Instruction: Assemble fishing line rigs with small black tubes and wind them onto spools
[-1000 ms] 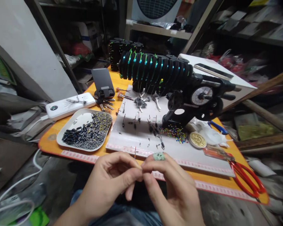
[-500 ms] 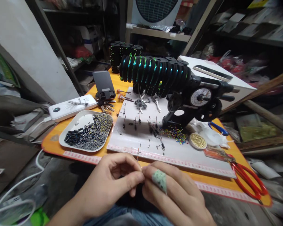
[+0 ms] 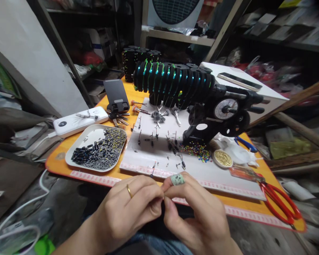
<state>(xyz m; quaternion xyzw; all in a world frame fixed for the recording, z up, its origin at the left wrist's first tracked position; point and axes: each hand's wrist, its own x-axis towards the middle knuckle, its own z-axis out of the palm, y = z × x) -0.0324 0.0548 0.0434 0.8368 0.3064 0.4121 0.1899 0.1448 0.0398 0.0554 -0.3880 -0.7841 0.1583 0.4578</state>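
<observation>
In front of the table edge, my left hand (image 3: 134,203), with a gold ring, is closed in a pinch. Its fingertips meet those of my right hand (image 3: 195,209), also pinched, with patterned green tape on one finger. Whatever lies between the fingertips is too small and hidden to make out. Just above the left fingers shows a thin dark piece with an orange tip (image 3: 153,169); I cannot tell whether it is held or lies on the board. Beyond, the white board (image 3: 143,156) carries several small dark pieces on thin stems and tiny loose grey bits.
A white tray (image 3: 77,138) of small black and grey pieces stands left, near a white power bank (image 3: 79,122) and a phone stand (image 3: 117,95). A black geared winder (image 3: 175,79) rises behind. Coloured beads (image 3: 199,152), a golden-bead dish (image 3: 222,158) and red-handled scissors (image 3: 281,203) lie right.
Both hands have turned, the left showing its knuckles and ring, the right its thumb. The thin orange-tipped piece now shows lower and slightly left, tilted. The fingertips remain together.
</observation>
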